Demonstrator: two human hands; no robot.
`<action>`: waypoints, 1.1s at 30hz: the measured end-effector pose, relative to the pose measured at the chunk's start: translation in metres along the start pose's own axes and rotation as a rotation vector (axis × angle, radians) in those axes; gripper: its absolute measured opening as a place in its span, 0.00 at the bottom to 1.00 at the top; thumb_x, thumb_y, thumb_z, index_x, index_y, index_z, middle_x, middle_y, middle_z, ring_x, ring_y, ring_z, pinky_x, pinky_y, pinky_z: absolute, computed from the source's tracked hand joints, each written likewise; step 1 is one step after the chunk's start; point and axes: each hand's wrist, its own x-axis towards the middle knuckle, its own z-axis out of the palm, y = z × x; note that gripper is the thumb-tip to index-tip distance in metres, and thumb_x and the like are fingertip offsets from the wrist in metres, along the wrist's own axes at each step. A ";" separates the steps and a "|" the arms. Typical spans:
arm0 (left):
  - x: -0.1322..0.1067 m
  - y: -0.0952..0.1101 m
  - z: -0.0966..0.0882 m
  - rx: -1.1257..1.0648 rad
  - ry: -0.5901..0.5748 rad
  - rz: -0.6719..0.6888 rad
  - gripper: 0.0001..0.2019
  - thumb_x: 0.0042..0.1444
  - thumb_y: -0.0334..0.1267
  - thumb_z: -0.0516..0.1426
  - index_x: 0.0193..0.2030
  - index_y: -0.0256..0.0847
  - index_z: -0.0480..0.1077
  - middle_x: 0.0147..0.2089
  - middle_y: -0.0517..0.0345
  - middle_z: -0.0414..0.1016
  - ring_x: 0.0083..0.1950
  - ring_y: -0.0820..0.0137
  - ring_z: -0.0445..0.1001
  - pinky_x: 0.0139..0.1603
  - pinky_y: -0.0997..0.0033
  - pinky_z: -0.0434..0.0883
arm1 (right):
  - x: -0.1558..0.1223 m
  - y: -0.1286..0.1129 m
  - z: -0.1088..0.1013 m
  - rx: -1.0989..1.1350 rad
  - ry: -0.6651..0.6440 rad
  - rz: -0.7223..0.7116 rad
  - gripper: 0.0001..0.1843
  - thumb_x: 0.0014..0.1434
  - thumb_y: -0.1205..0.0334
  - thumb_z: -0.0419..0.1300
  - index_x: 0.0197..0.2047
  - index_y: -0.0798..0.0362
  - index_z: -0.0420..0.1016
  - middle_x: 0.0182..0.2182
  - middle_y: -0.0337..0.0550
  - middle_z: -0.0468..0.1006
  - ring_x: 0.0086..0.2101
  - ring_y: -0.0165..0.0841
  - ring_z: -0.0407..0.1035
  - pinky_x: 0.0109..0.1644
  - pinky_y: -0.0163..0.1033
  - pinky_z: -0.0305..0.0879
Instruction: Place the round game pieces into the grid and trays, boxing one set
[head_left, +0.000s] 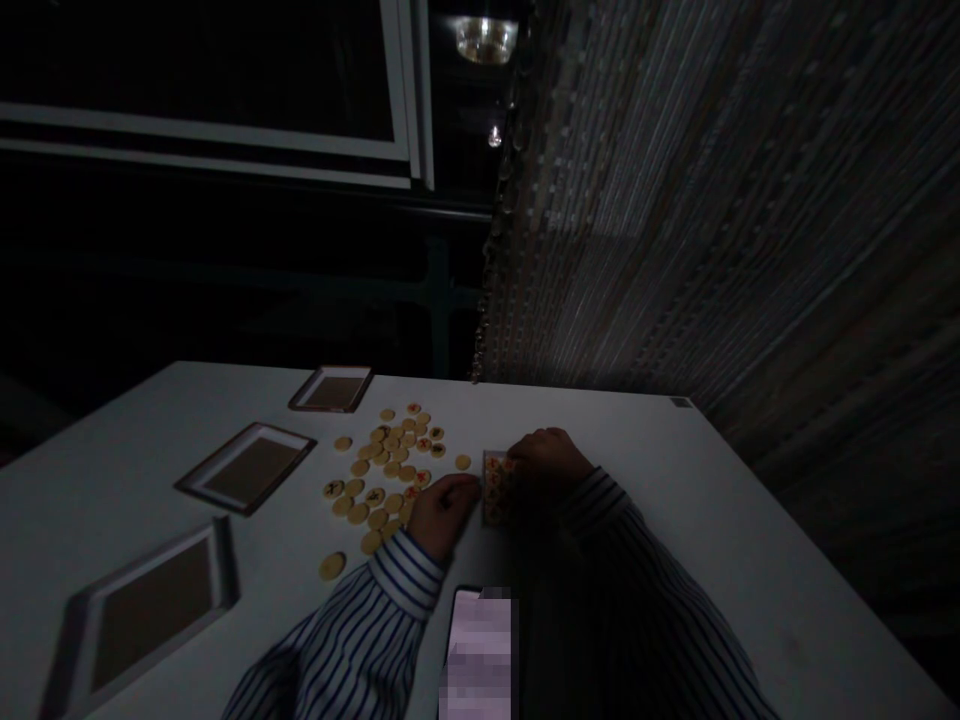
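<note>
Beside the left wall of a small box [493, 519] on the white table is my left hand [444, 512], its fingers curled closed and the fingertips near that wall. Whatever they may pinch is hidden. Rows of Chinese chess pieces [493, 480] with red characters lie face up in the box. Over its right side reaches my right hand [551, 462], fingers bent down and partly lost in shadow, so what they grip cannot be seen. Many loose, round wooden Chinese chess pieces [391, 468] spread to the left, some showing red or black characters. A single piece [463, 462] lies just left of the box.
Three shallow frame-like trays [154, 612], [250, 468], [333, 390] stand along the left of the white table [630, 420]. A lit phone [480, 650] lies at the near edge between my forearms. A bead-string curtain [637, 200] hangs behind the table. The room is dark.
</note>
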 end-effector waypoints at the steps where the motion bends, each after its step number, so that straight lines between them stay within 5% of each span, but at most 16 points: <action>1: 0.000 0.000 0.000 0.005 -0.002 0.006 0.13 0.43 0.43 0.56 0.32 0.36 0.73 0.29 0.53 0.77 0.35 0.65 0.75 0.35 0.67 0.71 | -0.001 0.000 -0.002 -0.001 0.017 0.007 0.15 0.55 0.58 0.49 0.44 0.47 0.72 0.42 0.44 0.75 0.44 0.37 0.65 0.48 0.44 0.51; 22: -0.015 0.001 -0.001 0.168 -0.039 0.223 0.09 0.48 0.36 0.53 0.31 0.36 0.73 0.31 0.53 0.77 0.33 0.69 0.74 0.37 0.71 0.70 | -0.020 -0.010 -0.027 0.134 0.403 -0.079 0.15 0.51 0.69 0.51 0.41 0.53 0.74 0.38 0.44 0.77 0.41 0.34 0.66 0.48 0.41 0.53; 33: -0.026 0.020 -0.055 0.195 0.070 0.252 0.09 0.48 0.40 0.54 0.31 0.38 0.72 0.32 0.54 0.77 0.34 0.69 0.74 0.38 0.69 0.71 | -0.023 -0.028 -0.030 0.177 0.535 -0.209 0.14 0.53 0.69 0.51 0.41 0.54 0.73 0.37 0.45 0.77 0.38 0.34 0.67 0.46 0.42 0.56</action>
